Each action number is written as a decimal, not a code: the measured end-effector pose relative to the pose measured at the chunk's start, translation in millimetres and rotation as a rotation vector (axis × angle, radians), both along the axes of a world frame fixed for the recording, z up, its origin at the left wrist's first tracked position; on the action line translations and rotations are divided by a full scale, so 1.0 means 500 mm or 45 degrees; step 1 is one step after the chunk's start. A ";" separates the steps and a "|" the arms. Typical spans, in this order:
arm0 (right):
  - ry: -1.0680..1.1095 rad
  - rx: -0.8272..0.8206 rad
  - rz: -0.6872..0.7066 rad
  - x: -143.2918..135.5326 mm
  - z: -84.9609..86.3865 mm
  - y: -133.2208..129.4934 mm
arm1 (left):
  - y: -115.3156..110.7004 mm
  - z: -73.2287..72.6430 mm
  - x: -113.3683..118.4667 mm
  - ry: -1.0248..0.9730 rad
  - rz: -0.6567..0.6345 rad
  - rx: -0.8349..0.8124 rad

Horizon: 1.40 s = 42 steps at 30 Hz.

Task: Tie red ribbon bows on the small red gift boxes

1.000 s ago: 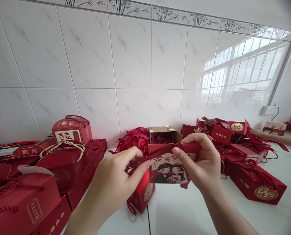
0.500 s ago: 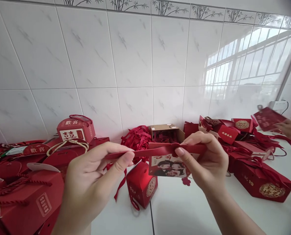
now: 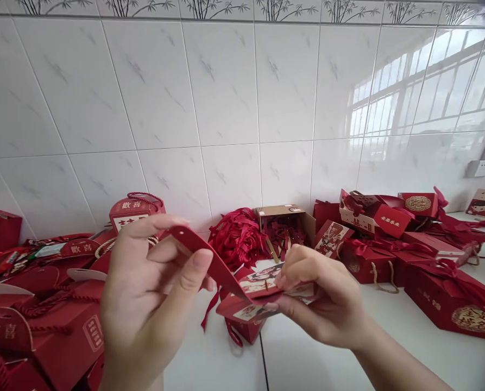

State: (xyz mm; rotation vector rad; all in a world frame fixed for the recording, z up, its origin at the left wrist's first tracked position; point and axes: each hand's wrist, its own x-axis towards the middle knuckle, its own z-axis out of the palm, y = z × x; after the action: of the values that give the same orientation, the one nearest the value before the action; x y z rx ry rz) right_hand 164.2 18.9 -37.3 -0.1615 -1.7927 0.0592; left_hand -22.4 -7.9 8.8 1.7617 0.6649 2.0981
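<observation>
Between my hands is a partly folded red cardboard gift box [image 3: 228, 279], printed with a cartoon couple on its cream panels. My left hand [image 3: 152, 304] pinches a narrow red flap with a small hole, thumb in front and fingers behind. My right hand [image 3: 323, 298] grips the printed panels at the other end between thumb and bent fingers. Behind and partly covered by the held cardboard stands a small red box [image 3: 246, 331] on the white table [image 3: 213, 364]. A red ribbon end hangs beside it.
A heap of red ribbons [image 3: 236, 233] lies by the wall, next to an open brown carton [image 3: 309, 217]. Red boxes with rope handles [image 3: 67, 331] crowd the left. More ribboned red boxes [image 3: 449, 304] spread over the right.
The cardboard has turned from nearly edge-on to tilted, showing its printed panels. My right hand has moved lower. The view has shifted; the other person's hand at right is out of sight.
</observation>
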 end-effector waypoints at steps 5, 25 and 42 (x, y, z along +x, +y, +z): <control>-0.040 0.148 0.028 0.000 0.002 -0.002 | -0.001 -0.003 -0.021 0.296 -0.051 0.005; -0.045 0.274 -0.088 0.020 0.015 -0.006 | 0.005 -0.010 0.015 0.551 -0.428 -0.230; 0.014 0.269 -0.039 0.024 0.013 -0.003 | -0.008 -0.012 0.017 0.594 -0.578 -0.177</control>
State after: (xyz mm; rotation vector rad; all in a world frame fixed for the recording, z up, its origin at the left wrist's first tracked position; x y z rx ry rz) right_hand 176.4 17.6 -30.7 -0.0368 -1.7724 -0.1506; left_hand -14.0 -11.9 3.0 2.0983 0.4485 1.3280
